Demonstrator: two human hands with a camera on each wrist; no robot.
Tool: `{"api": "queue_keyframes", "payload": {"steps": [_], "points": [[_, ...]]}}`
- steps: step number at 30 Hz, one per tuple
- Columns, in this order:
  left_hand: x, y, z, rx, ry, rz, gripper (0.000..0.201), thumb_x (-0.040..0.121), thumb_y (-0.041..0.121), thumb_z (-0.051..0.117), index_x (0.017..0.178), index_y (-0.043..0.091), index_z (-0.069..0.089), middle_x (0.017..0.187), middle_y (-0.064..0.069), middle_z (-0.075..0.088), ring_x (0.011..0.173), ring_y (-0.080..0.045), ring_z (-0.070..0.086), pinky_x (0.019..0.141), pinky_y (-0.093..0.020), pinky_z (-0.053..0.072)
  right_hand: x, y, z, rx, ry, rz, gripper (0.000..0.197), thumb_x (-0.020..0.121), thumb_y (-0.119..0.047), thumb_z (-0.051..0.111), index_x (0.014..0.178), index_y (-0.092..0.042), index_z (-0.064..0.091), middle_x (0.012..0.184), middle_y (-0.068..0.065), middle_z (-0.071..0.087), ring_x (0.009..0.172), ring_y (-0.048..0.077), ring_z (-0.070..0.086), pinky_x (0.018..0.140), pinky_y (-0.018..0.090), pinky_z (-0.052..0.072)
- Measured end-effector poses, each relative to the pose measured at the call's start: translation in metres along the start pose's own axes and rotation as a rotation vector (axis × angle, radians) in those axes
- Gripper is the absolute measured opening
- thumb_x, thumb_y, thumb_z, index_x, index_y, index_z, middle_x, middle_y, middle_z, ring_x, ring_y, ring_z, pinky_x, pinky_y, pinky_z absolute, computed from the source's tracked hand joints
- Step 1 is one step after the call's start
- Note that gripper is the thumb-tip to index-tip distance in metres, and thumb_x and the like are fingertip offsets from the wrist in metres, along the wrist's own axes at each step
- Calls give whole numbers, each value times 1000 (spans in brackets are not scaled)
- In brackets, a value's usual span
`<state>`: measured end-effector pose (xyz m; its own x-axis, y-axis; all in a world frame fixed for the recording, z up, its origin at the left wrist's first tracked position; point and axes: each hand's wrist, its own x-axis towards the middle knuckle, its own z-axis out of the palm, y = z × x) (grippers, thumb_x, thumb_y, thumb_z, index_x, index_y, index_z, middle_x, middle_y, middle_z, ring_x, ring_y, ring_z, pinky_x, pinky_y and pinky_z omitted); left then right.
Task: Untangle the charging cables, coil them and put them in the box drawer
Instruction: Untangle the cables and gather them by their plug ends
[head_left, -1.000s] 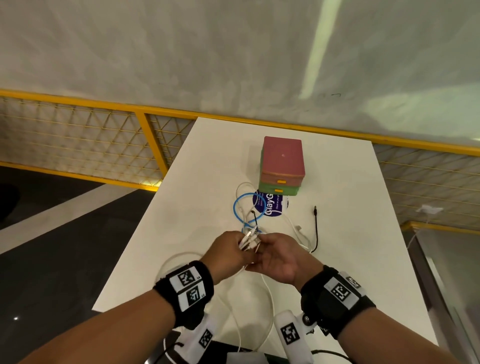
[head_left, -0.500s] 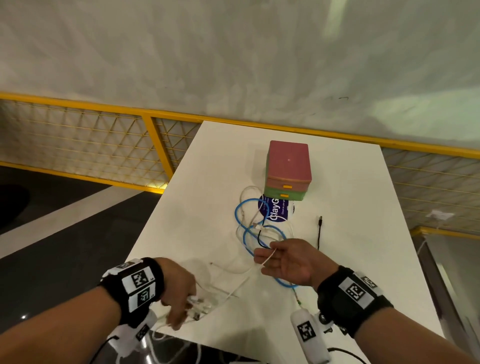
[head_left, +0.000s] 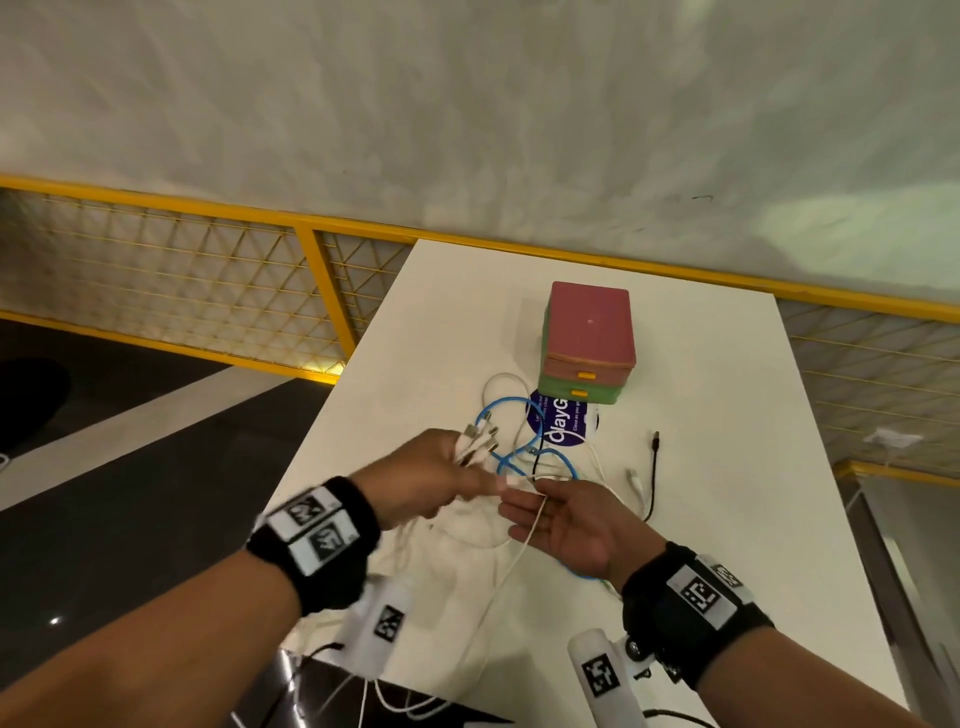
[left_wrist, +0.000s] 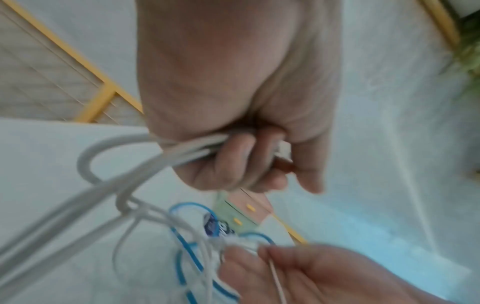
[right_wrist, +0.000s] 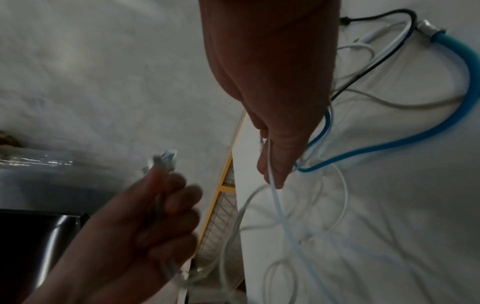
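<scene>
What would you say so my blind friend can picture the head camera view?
The left hand grips a bundle of thin white charging cables, while the right hand pinches one single thin white cable. Beyond them on the white table sit a looped blue cable, a black cable and a pink-and-green plastic drawer box with both drawers shut.

Head view's looking dim and yellowish, left hand (head_left: 431, 480) smearing with motion blur; wrist views going soft, edges warping.
</scene>
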<state>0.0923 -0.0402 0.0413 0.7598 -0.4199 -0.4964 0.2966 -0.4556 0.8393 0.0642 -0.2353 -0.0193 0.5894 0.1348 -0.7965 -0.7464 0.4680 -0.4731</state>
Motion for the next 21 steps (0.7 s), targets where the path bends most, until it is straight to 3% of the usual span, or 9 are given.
{"api": "queue_keyframes", "payload": {"steps": [3, 5, 8, 12, 13, 15, 19, 21], "points": [[14, 1, 40, -80, 75, 75, 18, 80, 7, 78, 72, 15, 63, 54, 6, 58, 42, -3, 47, 46, -18, 38, -4, 7, 12, -38, -58, -5, 28, 98, -10, 36, 99, -7, 63, 79, 13, 71, 75, 26, 65, 76, 41, 52], [23, -9, 55, -47, 121, 98, 13, 73, 8, 79, 73, 13, 67, 63, 0, 66, 55, -10, 58, 60, -32, 50, -7, 9, 15, -28, -82, -6, 32, 96, -8, 35, 94, -9, 67, 78, 10, 69, 71, 23, 61, 74, 40, 51], [25, -21, 59, 33, 177, 78, 18, 59, 18, 74, 72, 8, 68, 70, -8, 69, 63, -18, 62, 69, -46, 55, -9, 12, 11, -6, -98, 14, 32, 96, -9, 33, 96, -8, 66, 81, 10, 67, 72, 22, 58, 74, 39, 48], [23, -30, 57, 202, 164, 71, 8, 62, 20, 69, 67, 15, 66, 64, 1, 64, 59, -12, 57, 61, -35, 49, -9, 19, 10, -39, -112, 40, 31, 95, -7, 33, 97, -3, 64, 78, 12, 66, 69, 24, 55, 71, 39, 47], [22, -32, 55, 228, 120, 56, 6, 65, 16, 70, 64, 17, 64, 60, 3, 61, 55, -8, 54, 57, -30, 45, -8, 21, 10, -59, -118, 47, 32, 95, -7, 34, 96, -2, 65, 78, 13, 67, 71, 25, 57, 71, 39, 48], [16, -34, 45, 275, -29, -34, 21, 70, 6, 71, 60, 19, 59, 53, 6, 51, 43, -5, 43, 46, -20, 35, -9, 21, 8, -118, -137, 78, 30, 94, -7, 37, 97, 1, 66, 81, 16, 69, 76, 28, 60, 74, 40, 50], [-5, -44, 15, 474, -415, -226, 12, 70, 13, 76, 71, 22, 68, 55, 3, 48, 40, -8, 35, 42, -21, 26, -7, 13, -6, -266, -138, 129, 20, 95, -15, 45, 100, -7, 62, 94, 16, 68, 82, 28, 62, 75, 38, 48], [-13, -49, 4, 574, -566, -294, 10, 71, 19, 77, 77, 23, 71, 58, 3, 49, 43, -10, 32, 42, -23, 25, -5, 7, -18, -345, -113, 131, 18, 95, -18, 48, 106, -9, 59, 104, 16, 68, 95, 30, 63, 83, 40, 48]]}}
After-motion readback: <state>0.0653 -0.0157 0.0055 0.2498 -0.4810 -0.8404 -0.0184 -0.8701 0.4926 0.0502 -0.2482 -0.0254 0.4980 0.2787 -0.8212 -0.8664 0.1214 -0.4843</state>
